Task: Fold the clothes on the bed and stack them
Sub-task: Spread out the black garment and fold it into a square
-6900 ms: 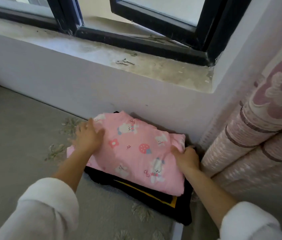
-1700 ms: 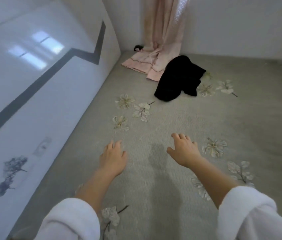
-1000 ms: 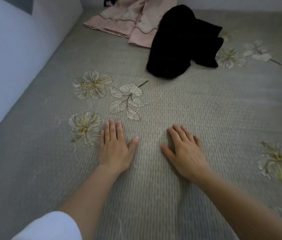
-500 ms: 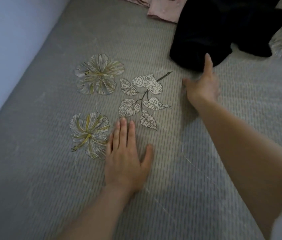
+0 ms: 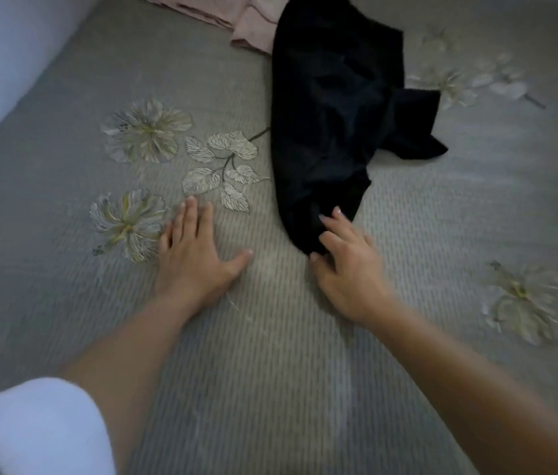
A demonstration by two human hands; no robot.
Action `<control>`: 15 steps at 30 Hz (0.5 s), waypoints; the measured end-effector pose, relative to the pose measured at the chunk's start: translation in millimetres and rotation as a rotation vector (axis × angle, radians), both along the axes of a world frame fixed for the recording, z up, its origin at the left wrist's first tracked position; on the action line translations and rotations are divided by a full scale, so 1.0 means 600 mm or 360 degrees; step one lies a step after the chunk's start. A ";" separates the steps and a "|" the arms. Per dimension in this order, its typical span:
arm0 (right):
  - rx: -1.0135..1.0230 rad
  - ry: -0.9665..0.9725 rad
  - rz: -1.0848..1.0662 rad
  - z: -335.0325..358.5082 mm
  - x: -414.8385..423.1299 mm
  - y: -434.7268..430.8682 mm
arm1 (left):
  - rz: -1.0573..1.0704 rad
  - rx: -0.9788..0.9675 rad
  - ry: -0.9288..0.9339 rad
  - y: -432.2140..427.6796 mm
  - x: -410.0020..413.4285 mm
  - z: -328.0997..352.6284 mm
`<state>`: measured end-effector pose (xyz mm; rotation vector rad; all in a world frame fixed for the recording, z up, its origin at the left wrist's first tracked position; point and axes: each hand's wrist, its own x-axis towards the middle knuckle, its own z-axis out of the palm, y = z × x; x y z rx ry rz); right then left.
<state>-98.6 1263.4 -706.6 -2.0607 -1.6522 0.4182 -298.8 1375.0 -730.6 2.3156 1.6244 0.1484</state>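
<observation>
The crumpled black fabric garment (image 5: 332, 108) lies lengthwise on the grey flowered bed (image 5: 270, 371), from top centre down to mid-frame. The right hand (image 5: 349, 269) pinches its near tip between curled fingers and thumb. The left hand (image 5: 195, 258) rests flat, fingers spread, apart at centre left.

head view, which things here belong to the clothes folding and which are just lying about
In the job: crumpled black fabric garment, its near end gripped by the right hand; left hand, flat on the grey woven bed cover with embroidered flowers.
Lying about: pale pink fabric at the far edge, untouched; white wall on the left.
</observation>
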 end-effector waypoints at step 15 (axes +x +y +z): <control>-0.0908 0.0151 -0.0190 0.112 -0.087 -0.473 | -0.0452 -0.0200 -0.0156 -0.382 -0.022 0.122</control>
